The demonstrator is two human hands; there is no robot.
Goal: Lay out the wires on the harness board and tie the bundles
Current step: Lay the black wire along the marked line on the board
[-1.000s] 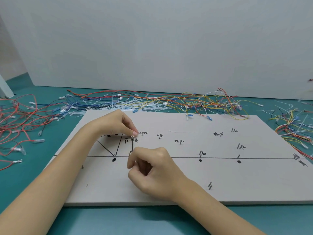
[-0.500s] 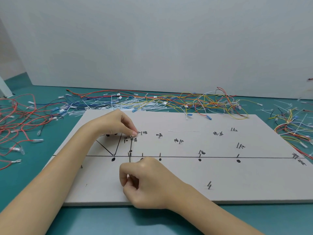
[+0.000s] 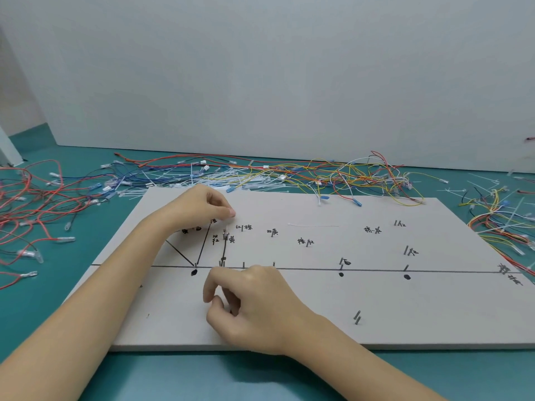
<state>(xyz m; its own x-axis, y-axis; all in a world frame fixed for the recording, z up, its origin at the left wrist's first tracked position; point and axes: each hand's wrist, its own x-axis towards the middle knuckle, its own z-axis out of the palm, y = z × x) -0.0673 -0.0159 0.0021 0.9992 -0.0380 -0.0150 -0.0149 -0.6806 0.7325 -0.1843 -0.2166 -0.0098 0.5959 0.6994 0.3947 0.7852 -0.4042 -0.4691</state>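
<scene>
The pale harness board (image 3: 318,299) lies flat, with drawn black lines, handwritten labels and short metal pins. A thin black wire (image 3: 224,248) runs straight down from a pin pair near the upper left labels to the pins on the long horizontal line. My left hand (image 3: 199,208) hovers just above the wire's upper end, thumb and forefinger pressed together, with nothing visible between them. My right hand (image 3: 254,305) rests on the board below the line with its fingers curled. It appears to pinch the wire's lower end, which it mostly hides.
Loose coloured wires (image 3: 347,175) and white cable ties (image 3: 173,183) are heaped along the board's far edge. Red wires (image 3: 29,204) spread over the teal table on the left, and a mixed bundle (image 3: 498,218) lies on the right. One white tie (image 3: 312,226) lies on the board.
My right hand drew the black wire down from the upper pins past the horizontal line toward me. My left hand lifted slightly off the wire's upper end.
</scene>
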